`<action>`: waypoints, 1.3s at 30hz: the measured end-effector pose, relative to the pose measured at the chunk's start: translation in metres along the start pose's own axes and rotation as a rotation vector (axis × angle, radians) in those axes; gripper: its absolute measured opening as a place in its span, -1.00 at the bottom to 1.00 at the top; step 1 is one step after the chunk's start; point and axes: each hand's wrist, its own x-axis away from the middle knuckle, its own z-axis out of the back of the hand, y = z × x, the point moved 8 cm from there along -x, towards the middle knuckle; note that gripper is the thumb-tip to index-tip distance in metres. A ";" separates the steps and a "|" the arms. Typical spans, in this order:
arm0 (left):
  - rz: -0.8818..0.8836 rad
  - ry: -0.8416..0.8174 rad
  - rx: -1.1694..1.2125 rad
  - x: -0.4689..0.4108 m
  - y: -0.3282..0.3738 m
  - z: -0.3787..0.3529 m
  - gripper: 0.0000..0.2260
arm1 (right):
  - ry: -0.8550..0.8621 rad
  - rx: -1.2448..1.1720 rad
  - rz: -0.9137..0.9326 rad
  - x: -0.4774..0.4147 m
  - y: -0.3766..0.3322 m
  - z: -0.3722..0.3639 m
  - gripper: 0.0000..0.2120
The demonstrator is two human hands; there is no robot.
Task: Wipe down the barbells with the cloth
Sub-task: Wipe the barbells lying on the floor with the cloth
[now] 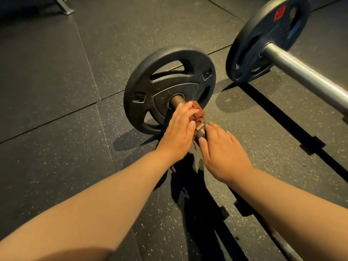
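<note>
A barbell lies on the floor in front of me, its black weight plate (pixel 169 89) upright and its steel sleeve (pixel 177 101) pointing toward me. A reddish-brown cloth (pixel 197 113) is wrapped over the sleeve just in front of the plate. My left hand (pixel 178 132) covers the cloth and grips it round the sleeve. My right hand (pixel 222 153) holds the sleeve's end (pixel 201 133), thumb underneath and fingers curled over it. The rest of this bar is hidden under my arms.
A second barbell lies at the right, with a black plate (pixel 267 38) bearing a red label and a long silver bar (pixel 305 74) running to the right edge. Speckled black rubber floor mats (pixel 56 91) lie all around. A metal rack foot (pixel 63 7) shows at the top left.
</note>
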 end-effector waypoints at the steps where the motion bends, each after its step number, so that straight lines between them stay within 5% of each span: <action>1: -0.008 -0.005 -0.026 -0.006 -0.008 0.003 -0.64 | 0.006 0.000 0.024 -0.010 -0.002 0.000 -0.54; 8: 0.088 0.046 0.071 -0.009 0.001 0.001 -0.62 | 0.093 -0.127 0.041 -0.034 -0.008 -0.005 -0.62; 26: 0.009 -0.001 -0.013 -0.009 -0.012 -0.001 -0.63 | 0.178 -0.150 0.002 -0.026 -0.007 0.007 -0.78; 31: 0.180 0.083 0.042 0.000 -0.002 -0.011 -0.63 | 0.193 -0.162 -0.005 -0.023 -0.005 0.010 -0.78; 39: 0.006 -0.047 -0.037 -0.019 -0.012 0.001 -0.63 | 0.186 -0.163 -0.003 -0.022 -0.008 0.014 -0.83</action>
